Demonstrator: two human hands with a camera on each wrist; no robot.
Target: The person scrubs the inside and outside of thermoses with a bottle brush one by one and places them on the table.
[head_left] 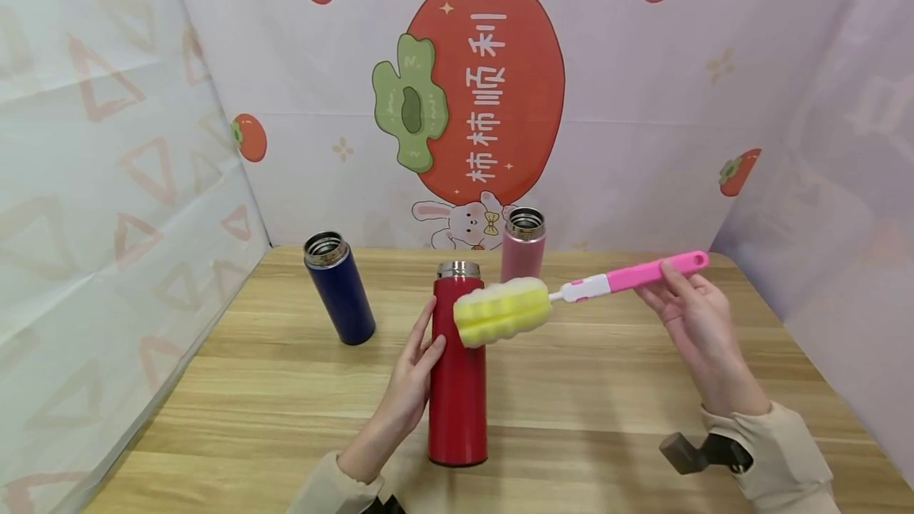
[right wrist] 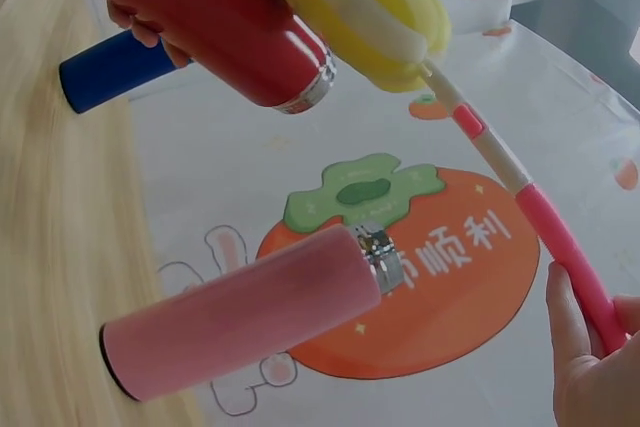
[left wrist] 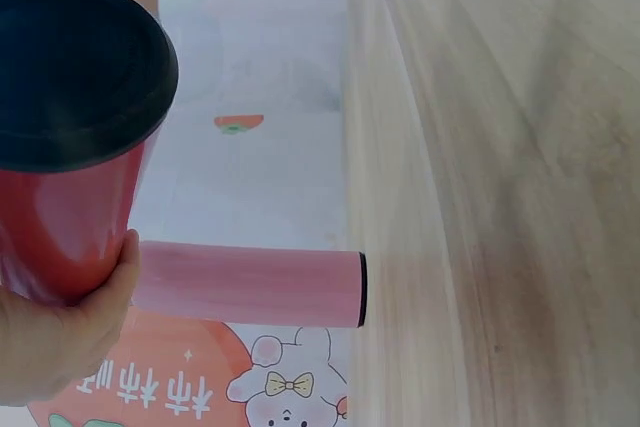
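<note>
The left hand (head_left: 410,375) curls its fingers against the side of a tall, glossy red metal flask (head_left: 458,363), which stands upright and lidless near the front edge of the wood-grain tabletop (head_left: 286,387). The right hand (head_left: 696,324) pinches the smooth pink plastic handle of a bottle brush (head_left: 571,296), whose lumpy yellow sponge head sits level just beside the flask's steel rim. Toward the tabletop's back edge stand two more open cylinders, a matte pink flask (head_left: 524,248) and, further left, a dark blue flask (head_left: 339,288).
</note>
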